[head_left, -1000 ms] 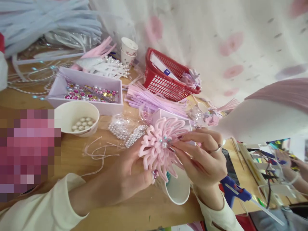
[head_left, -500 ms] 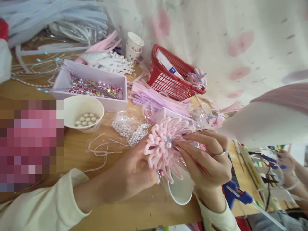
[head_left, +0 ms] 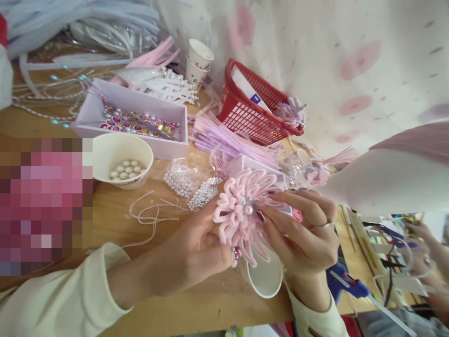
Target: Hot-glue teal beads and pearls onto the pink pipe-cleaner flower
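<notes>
A pink looped-petal flower (head_left: 238, 229), seemingly of fuzzy pipe cleaner, is held up over the table with a white pearl and small blue beads at its centre. My left hand (head_left: 196, 252) grips it from behind and below, the thumb at its lower left edge. On the other side, my right hand (head_left: 305, 229), with a ring on one finger, pinches among the right petals near the pearl. Whether a tiny bead is between those fingertips is not visible. Just below the flower stands a white paper cup (head_left: 265, 276), partly covered by it.
A cup of pearls (head_left: 121, 159), a lilac box of gems (head_left: 168, 146) and bags of small pearls (head_left: 203, 193) lie to the left. Behind are pipe cleaners (head_left: 224, 135) and a red basket (head_left: 238, 110). At right lies a blue glue gun (head_left: 347, 281); another person's hand (head_left: 419, 231) shows beyond.
The view has shifted slightly. Both hands keep their hold on the flower, and its pose is almost the same, with the right fingertips still by the pearl.
</notes>
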Motion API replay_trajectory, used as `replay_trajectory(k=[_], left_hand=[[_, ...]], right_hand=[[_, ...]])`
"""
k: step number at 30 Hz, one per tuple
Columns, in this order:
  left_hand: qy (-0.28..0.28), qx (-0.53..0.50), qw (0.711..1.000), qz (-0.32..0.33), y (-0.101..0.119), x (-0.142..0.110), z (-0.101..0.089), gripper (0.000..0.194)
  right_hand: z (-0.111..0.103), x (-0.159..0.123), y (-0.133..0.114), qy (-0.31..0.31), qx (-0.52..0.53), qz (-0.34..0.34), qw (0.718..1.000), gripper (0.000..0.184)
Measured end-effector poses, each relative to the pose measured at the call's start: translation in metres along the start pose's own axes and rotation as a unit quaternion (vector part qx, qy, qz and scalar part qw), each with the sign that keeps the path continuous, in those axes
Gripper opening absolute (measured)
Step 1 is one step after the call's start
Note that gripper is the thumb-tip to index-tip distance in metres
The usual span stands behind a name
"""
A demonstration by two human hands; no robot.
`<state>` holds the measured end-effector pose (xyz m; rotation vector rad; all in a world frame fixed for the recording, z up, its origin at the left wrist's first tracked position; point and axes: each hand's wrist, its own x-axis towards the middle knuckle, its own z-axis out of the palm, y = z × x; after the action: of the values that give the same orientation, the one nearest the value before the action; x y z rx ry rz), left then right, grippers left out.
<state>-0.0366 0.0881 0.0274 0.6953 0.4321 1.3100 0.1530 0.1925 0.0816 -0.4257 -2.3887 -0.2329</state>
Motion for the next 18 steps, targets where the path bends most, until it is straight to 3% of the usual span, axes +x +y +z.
replay_trajectory(k=[3, 7, 14, 18], left_hand=[[-0.007, -0.026, 1.0, -0.007, -0.003, 0.0, -0.001, 0.039], [0.003, -0.025, 1.0, -0.002, -0.006, 0.001, -0.002, 0.043], [0.0, 0.002, 1.0, -0.005, -0.001, 0.001, -0.001, 0.043], [-0.006, 0.009, 1.0, -0.005, -0.003, 0.001, -0.003, 0.048]], right_hand=[[-0.003, -0.002, 0.002, -0.021, 0.001, -0.003, 1.0, 0.022], [-0.003, -0.007, 0.004, -0.029, -0.003, -0.008, 1.0, 0.046], [-0.001, -0.01, 0.01, -0.009, -0.009, -0.044, 0.999, 0.05], [0.0, -0.013, 0.009, -0.006, -0.014, -0.029, 0.999, 0.051]])
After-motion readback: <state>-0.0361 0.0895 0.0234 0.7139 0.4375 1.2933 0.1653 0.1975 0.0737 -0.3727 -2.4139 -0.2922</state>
